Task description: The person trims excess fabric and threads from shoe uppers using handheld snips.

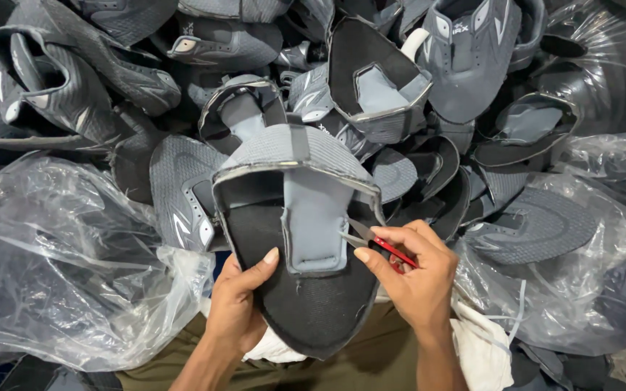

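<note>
We look down at one grey shoe upper (295,217), turned lining-side up and held over the lap at the centre of the view. The left hand (237,304) grips its edge at about 8 o'clock, thumb laid flat on the black lining. The right hand (411,279), at 4 o'clock, pinches a small pair of red-handled thread snips (374,240), their blades parted and touching the side of the pale grey tongue (316,221).

We judge the trimming of this piece to be under way, not finished: the blades are at the tongue's right seam, and we cannot tell whether loose threads remain elsewhere on it. From 9 to 3 o'clock lies a heap of similar grey uppers (378,94), more than a dozen by our count, overlapping too much for an exact figure; nothing shows which are trimmed. Clear plastic bags (74,275) sit at 8 o'clock and 4 o'clock, at least two, holding more dark pieces. One white cloth (483,347) lies beneath the right wrist.
</note>
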